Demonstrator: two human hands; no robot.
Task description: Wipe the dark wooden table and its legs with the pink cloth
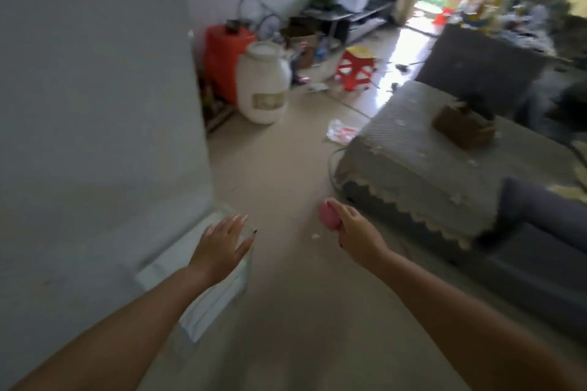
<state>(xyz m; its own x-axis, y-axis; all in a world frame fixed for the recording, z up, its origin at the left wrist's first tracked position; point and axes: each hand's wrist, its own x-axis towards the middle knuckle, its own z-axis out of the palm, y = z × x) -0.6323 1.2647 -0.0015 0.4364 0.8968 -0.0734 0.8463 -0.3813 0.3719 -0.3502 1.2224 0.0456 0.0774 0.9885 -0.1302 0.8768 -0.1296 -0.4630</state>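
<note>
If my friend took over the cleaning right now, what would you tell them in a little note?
Left hand: open, fingers spread, holding nothing.
Right hand: grips the bunched pink cloth.
Where: you are standing on the pale floor, a white wall to the left and a covered sofa to the right. The picture is blurry.
Done: the cloth is in hand.
Left: no dark wooden table shows clearly in this view, so find it, then wipe the top and the legs.

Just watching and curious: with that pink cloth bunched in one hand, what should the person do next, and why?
Probably keep walking and look for the table. The right hand grips the bunched pink cloth, the left hand is open and empty, and no dark wooden table shows clearly in this blurred view, only bare floor ahead and a grey lace-edged sofa cover.
</note>
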